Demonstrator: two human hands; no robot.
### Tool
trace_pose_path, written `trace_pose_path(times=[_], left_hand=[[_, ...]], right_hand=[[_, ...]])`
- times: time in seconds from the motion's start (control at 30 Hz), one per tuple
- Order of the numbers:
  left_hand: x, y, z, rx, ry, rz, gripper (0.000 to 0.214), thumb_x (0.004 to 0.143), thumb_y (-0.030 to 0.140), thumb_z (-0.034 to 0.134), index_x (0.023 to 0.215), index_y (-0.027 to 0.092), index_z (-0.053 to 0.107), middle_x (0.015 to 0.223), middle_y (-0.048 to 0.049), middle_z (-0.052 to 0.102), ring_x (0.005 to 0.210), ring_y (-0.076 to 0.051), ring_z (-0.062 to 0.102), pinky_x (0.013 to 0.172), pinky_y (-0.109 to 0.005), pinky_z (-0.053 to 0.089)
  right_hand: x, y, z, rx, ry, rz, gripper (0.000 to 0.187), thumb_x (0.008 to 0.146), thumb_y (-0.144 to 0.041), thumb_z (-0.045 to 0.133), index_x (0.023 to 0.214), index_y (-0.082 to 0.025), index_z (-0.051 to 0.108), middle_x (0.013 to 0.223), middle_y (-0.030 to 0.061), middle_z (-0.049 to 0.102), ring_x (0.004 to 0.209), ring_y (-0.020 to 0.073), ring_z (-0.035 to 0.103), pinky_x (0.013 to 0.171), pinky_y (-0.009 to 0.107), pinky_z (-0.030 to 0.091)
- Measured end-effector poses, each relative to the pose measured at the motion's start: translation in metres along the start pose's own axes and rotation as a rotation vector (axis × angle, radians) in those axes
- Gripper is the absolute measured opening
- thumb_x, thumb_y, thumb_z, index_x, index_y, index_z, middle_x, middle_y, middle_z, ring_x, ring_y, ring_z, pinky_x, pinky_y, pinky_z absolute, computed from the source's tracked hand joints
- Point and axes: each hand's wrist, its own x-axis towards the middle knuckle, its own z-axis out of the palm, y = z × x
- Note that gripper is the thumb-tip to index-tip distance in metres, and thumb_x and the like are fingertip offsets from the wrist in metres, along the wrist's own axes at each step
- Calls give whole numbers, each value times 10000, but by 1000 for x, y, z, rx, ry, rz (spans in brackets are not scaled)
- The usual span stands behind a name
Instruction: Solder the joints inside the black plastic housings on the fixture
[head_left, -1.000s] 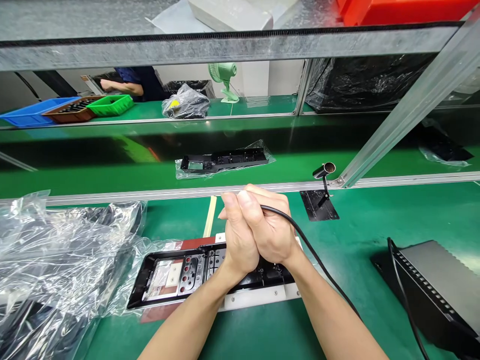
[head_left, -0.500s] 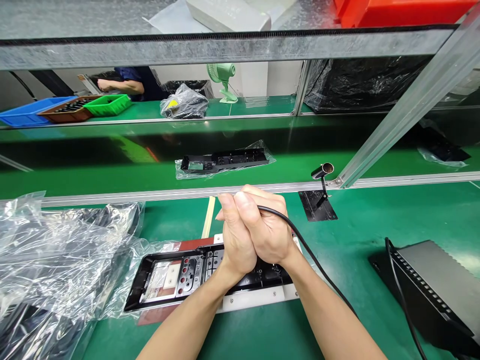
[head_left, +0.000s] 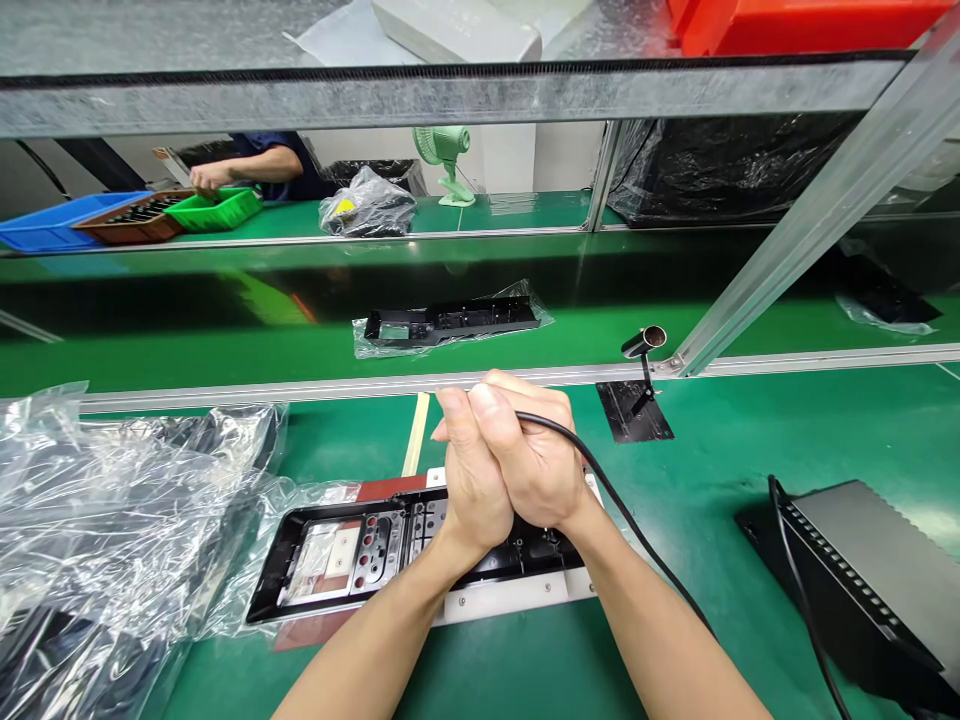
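My left hand (head_left: 477,475) and my right hand (head_left: 536,455) are pressed together, both closed, above a long black plastic housing (head_left: 262,570). A black cable (head_left: 611,490) comes out at the top of my right hand and runs down to the right. The corded tool it belongs to is hidden inside my fingers. Under my hands the housing lies open side up in a fixture with white blocks (head_left: 506,600) and a reddish-brown base (head_left: 311,632). Its left end shows a rectangular window and a metal plate with holes. My hands and wrists cover its middle.
Plastic-wrapped parts (head_left: 127,520) lie at left. A black stand with a tube holder (head_left: 643,343) and a dark metal box (head_left: 862,570) are at right. Beyond the rail lies another black housing (head_left: 465,318). A slanted metal post (head_left: 795,200) rises at right. A co-worker's hand (head_left: 214,177) is at a green bin (head_left: 225,212).
My hands and the cable hold the same position. Across the bench, the co-worker's hand has moved down to the green bin.
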Motion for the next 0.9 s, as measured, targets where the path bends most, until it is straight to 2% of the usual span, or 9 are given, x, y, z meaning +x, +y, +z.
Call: trace_pose_path(times=[0.2,0.4,0.77,0.9], left_hand=[[0,-4,-1,-40,-17,-16,537,914,745,360,701,254,317,644,21,410,576,-152,500,566,-289,482],[0,0,0,-25,-46,-2,530,929,727,322,705,249,372,654,-3,495,599,-156,540,583,-282,503],[0,-2,-1,-29,-10,-20,544,921,740,339,687,252,397,628,3,463,562,-154,471,523,-285,466],[0,-3,0,-30,7,-23,515,949,688,347,678,254,404,626,-3,444,560,-168,458,521,-303,457]], right_hand=[[0,0,0,1,-3,-18,463,1021,-389,418,793,-227,786,703,42,629,682,160,554,662,329,468],[0,0,-1,-15,-8,-8,479,1022,-429,403,840,-231,800,712,49,641,680,164,552,659,332,472],[0,1,-1,-23,-6,3,505,1023,-429,399,718,-216,740,685,42,615,679,158,573,655,332,471],[0,1,-1,-35,-3,3,515,1025,-436,388,709,-218,731,682,43,618,678,159,576,654,332,476]])
